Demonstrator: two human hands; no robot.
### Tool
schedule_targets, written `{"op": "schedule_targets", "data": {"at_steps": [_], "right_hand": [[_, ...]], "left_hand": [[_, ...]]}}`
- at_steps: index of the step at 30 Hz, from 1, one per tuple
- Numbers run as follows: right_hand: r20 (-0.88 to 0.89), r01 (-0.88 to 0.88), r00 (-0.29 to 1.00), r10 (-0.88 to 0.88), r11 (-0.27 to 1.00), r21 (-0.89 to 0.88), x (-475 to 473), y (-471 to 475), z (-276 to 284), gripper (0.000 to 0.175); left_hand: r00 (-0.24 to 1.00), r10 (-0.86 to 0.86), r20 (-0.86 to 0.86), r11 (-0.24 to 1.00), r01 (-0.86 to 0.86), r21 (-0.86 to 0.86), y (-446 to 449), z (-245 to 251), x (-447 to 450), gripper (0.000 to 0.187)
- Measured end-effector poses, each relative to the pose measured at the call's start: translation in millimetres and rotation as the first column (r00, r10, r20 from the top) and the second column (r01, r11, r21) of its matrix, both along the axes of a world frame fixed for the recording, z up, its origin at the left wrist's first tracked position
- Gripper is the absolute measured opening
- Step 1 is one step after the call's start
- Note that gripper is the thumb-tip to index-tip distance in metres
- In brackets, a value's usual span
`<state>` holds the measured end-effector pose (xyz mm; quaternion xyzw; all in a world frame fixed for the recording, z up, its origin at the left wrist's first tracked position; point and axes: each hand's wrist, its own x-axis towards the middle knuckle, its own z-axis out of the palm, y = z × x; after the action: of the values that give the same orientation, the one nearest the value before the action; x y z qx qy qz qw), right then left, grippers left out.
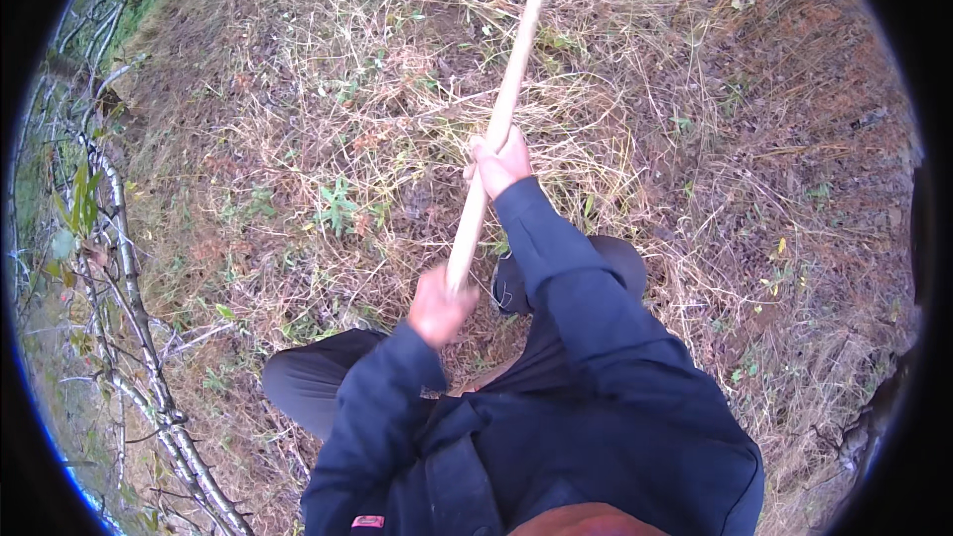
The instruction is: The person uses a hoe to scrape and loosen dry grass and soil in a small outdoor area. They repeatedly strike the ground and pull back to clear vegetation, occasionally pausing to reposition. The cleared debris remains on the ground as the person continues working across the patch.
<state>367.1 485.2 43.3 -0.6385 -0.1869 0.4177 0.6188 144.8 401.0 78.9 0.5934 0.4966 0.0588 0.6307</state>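
Observation:
Both my hands grip a long, pale wooden pole point(514, 78), like a tool handle. It slants from near my lap up past the top edge of the picture, where its far end is out of view. My left hand point(441, 305) is closed around the lower part, slightly blurred. Farther up, my right hand point(502, 160) wraps the pole, its dark blue sleeve point(555, 238) reaching forward. Beneath the pole lies dry, flattened grass point(417, 119) with some green weeds point(339, 205) left of it.
Cut or fallen branches point(138, 290) with thin twigs run along the left side. My bent knees in dark trousers point(320, 372) and a dark shoe point(510, 286) are close below the hands. Reddish-brown ground litter point(834, 67) covers the upper right.

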Motion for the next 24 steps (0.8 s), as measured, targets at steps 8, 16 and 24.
{"op": "schedule_targets", "data": {"at_steps": [8,16,24], "right_hand": [[-0.159,-0.141,0.984,0.082,0.902,-0.408,-35,0,-92,0.032],[-0.36,-0.059,0.933,-0.034,0.968,-0.246,-39,-18,-71,0.025],[-0.598,0.023,0.795,-0.104,0.99,-0.141,-4,2,-101,0.012]], "left_hand": [[0.995,0.102,0.0,0.991,-0.101,-0.087,-108,-16,-128,0.024],[0.993,0.042,-0.114,0.999,-0.044,-0.01,-128,38,-137,0.019],[0.961,0.174,0.214,0.778,-0.001,-0.628,-78,54,-69,0.018]]}}
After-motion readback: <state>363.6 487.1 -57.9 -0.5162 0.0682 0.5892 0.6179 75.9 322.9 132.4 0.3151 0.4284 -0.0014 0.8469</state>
